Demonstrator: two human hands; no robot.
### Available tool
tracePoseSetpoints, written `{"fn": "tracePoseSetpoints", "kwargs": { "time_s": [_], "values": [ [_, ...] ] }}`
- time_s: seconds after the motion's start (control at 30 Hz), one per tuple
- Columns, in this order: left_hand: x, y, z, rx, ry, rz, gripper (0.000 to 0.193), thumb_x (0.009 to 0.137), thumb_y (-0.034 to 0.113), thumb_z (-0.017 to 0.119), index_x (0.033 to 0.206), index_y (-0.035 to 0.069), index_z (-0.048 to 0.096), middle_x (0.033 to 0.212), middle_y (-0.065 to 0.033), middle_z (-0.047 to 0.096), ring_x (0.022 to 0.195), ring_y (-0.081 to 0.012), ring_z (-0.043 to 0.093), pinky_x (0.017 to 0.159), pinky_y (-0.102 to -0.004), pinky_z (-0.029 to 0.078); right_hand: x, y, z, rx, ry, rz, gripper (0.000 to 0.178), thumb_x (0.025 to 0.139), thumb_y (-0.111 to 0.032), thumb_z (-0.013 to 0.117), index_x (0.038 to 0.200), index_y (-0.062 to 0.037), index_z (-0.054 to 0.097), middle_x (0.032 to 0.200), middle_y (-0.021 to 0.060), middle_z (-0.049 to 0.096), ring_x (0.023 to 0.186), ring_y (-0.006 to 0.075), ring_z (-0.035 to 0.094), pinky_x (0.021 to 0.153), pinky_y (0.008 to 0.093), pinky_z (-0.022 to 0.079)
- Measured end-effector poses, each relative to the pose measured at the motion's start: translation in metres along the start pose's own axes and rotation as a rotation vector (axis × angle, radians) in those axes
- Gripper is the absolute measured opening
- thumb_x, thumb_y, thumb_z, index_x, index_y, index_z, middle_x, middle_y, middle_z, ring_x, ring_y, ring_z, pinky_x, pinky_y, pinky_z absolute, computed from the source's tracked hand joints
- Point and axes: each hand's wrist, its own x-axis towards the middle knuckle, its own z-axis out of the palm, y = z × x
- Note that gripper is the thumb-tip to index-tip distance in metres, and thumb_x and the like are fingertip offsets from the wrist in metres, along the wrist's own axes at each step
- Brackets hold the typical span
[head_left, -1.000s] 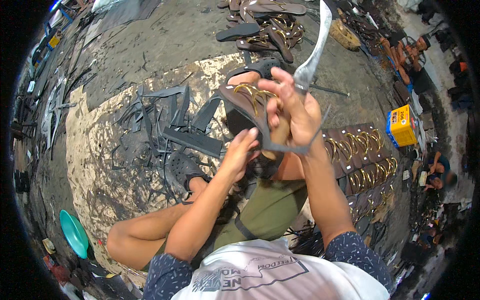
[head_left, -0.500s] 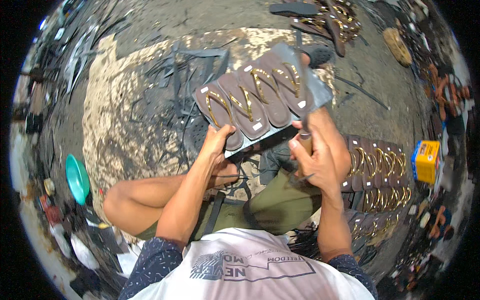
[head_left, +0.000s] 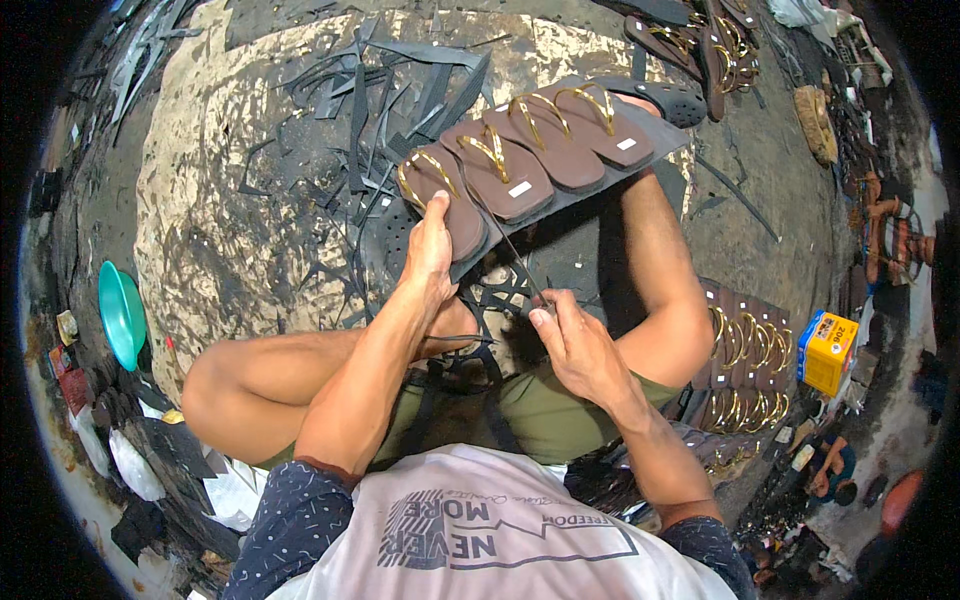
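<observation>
The left hand (head_left: 430,245) is clamped on the near left end of a dark sheet (head_left: 668,138) bearing four brown sandals (head_left: 560,155), whose small white labels (head_left: 520,188) are too tiny to read. At the sheet's near edge, between its two leftmost sandals, is the thin blade of a knife (head_left: 515,258), its handle wrapped in the right hand (head_left: 583,345). Right of the sheet sits a yellow-and-blue box (head_left: 828,352) with printed digits; a white shirt (head_left: 470,520) with bold dark lettering lies nearer the body than it.
</observation>
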Motion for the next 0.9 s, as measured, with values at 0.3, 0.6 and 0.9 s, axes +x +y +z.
{"fn": "tracePoseSetpoints", "kwargs": {
  "time_s": [0.3,0.6,0.9],
  "values": [
    [0.0,0.001,-0.004,-0.06,-0.082,0.012,0.054,0.111,0.042,0.047,0.141,-0.002,0.056,0.131,-0.0172,0.068,0.117,-0.0294,0.067,0.103,-0.0458,0.052,0.095,-0.02,0.007,-0.328,-0.142,-0.009,0.039,0.108,-0.034,0.053,0.116,0.0039,0.056,0.092,0.0343,0.069,0.091,0.0549,0.067,0.079,0.0611,0.053],
    [-0.009,0.027,0.0,-0.029,-0.004,-0.038,0.059,0.105,0.054,0.055,0.135,0.003,0.062,0.12,-0.013,0.071,0.105,-0.0252,0.067,0.083,-0.0383,0.054,0.196,0.023,0.07,-0.254,0.336,-0.523,0.039,0.096,-0.027,0.064,0.129,-0.0065,0.067,0.128,0.0252,0.065,0.114,0.0432,0.065,0.097,0.0534,0.052],
    [-0.017,0.034,-0.061,-0.032,-0.072,-0.132,0.057,0.108,0.049,0.053,0.136,0.0,0.06,0.117,-0.0117,0.07,0.097,-0.0202,0.071,0.086,-0.0355,0.058,0.258,-0.023,0.041,-0.458,0.352,-0.468,0.033,0.1,-0.034,0.064,0.117,-0.0057,0.066,0.105,0.0148,0.068,0.088,0.0303,0.066,0.078,0.0466,0.053]
  ]
}}
